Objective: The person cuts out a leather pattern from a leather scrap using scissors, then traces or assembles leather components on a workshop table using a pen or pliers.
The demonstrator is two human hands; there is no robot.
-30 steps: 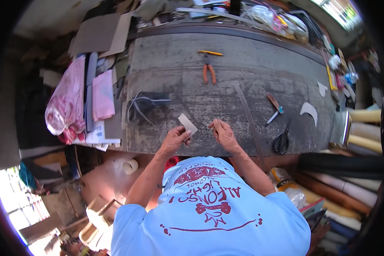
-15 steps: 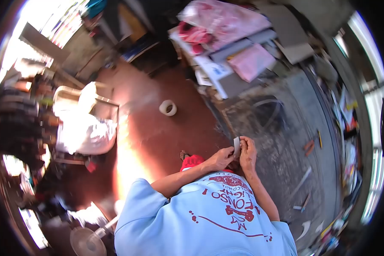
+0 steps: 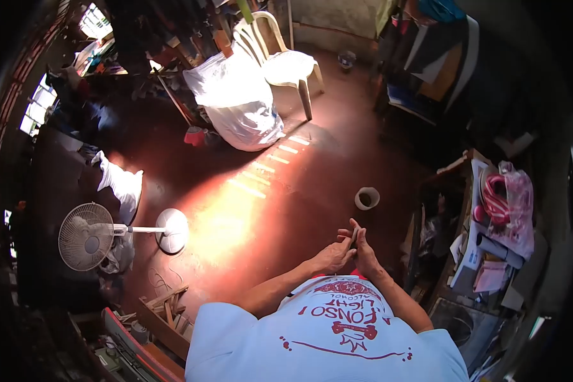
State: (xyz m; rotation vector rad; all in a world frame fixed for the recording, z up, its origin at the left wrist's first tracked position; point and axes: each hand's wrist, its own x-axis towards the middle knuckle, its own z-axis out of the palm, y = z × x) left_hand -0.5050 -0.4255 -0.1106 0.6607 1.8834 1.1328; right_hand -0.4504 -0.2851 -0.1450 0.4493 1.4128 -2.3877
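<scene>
My left hand [image 3: 333,258] and my right hand [image 3: 365,253] meet in front of my shirt, fingers touching. Pinched between them is a small thin greyish strip [image 3: 354,238], seen nearly edge-on and mostly hidden by the fingers. Some fingers of my right hand point up and away from me, with its thumb pressed close to the strip. The left fingers reach across from the left side. On the red floor just beyond my hands stands a pale round container [image 3: 367,198], open at the top.
A standing fan [image 3: 87,236] is at left, its white base [image 3: 172,230] on the floor. Further off are a full white sack [image 3: 239,111] and a plastic chair [image 3: 289,67]. To the right, a cluttered table holds a pink plastic bag [image 3: 514,207]. Wooden pieces [image 3: 162,325] lie at lower left.
My view has swung left, so the table shifted to the right edge and the fan and chair came into fuller view. The strip, earlier showing its pale face, is now mostly covered.
</scene>
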